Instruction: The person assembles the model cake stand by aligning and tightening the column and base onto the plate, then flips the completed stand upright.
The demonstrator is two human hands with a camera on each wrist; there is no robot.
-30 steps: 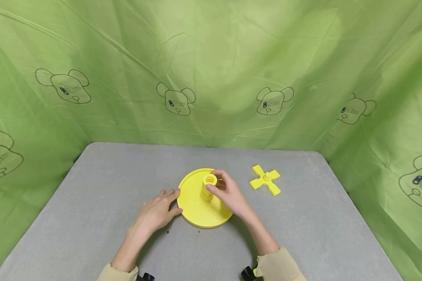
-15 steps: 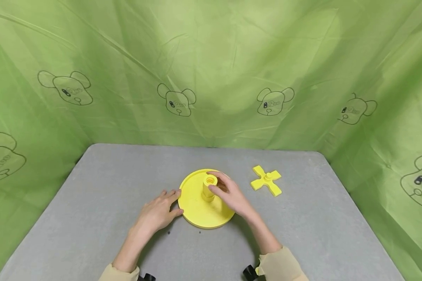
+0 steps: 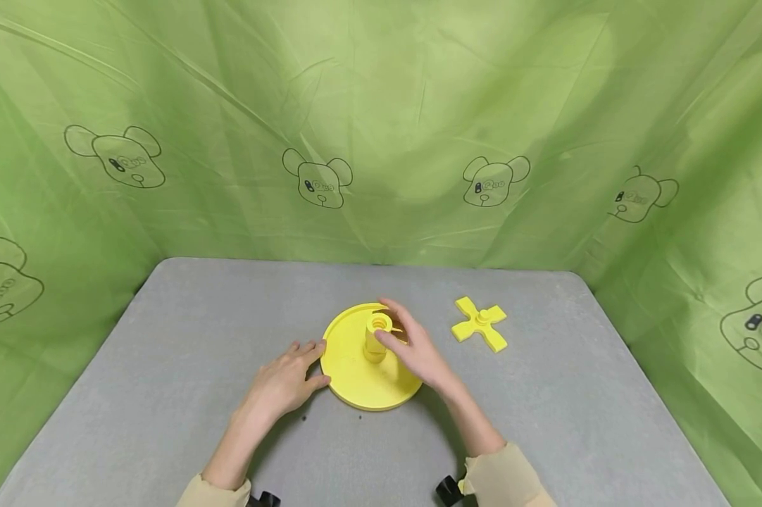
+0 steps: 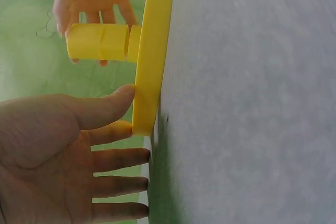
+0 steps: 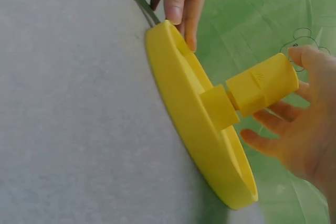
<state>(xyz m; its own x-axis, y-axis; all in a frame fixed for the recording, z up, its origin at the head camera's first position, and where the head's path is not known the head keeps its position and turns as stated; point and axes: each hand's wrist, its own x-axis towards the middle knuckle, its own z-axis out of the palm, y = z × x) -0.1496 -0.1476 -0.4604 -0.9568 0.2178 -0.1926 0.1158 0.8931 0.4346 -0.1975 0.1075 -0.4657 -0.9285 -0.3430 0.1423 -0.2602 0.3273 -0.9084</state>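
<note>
A round yellow disc [image 3: 349, 384] with a raised rim lies on the grey table. From its middle a yellow cylinder [image 3: 376, 341] with a threaded hole in its top stands upright on a short post [image 5: 219, 106]; a narrow neck shows between the two. My left hand [image 3: 282, 380] touches the disc's left rim with thumb and fingertips, fingers straight. My right hand [image 3: 419, 352] is around the cylinder's right side, thumb at its top edge. Its other fingers spread loosely behind the cylinder [image 5: 262, 85], palm standing off it.
A yellow four-armed cross [image 3: 480, 324] with a small central peg lies to the right of the disc. Green cloth [image 3: 381, 211] with line-drawn bear heads hangs behind and beside the table [image 3: 229, 296].
My right index finger has lifted outward and the fingers have spread from the cylinder. My left hand stays at the disc's rim; disc and cross keep their places.
</note>
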